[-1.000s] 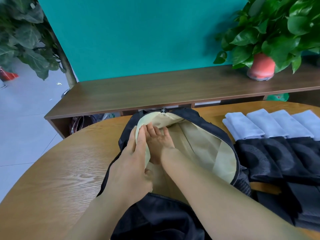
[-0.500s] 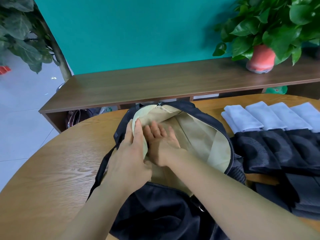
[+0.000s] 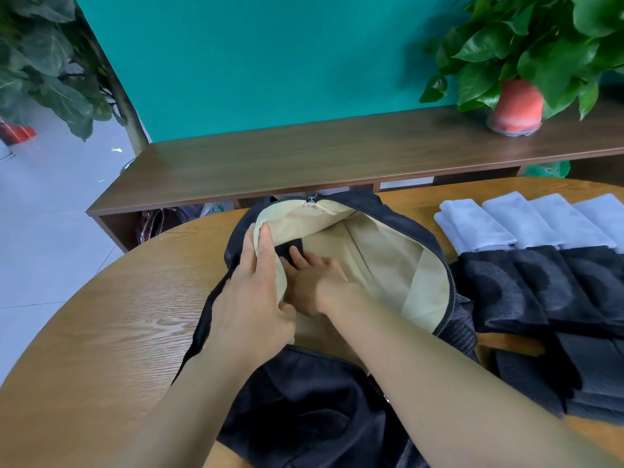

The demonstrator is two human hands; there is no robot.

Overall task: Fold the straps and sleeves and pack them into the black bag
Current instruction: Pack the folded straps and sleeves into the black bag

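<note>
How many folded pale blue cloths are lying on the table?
4 pale blue cloths in a row on the table, right of the black bag: nearest the bag, next, third, last at the frame edge. More may lie beyond.

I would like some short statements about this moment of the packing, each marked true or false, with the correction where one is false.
1. The left hand holds the rim of the black bag open. True.
2. The right hand rests outside the bag. False: it is inside the bag, with its fingers on a dark folded piece.
3. The lining is beige. True.
4. The folded pieces lie left of the bag. False: they lie on the table to its right.
5. The plant pot stands on the table. False: it stands on the shelf behind.
</note>
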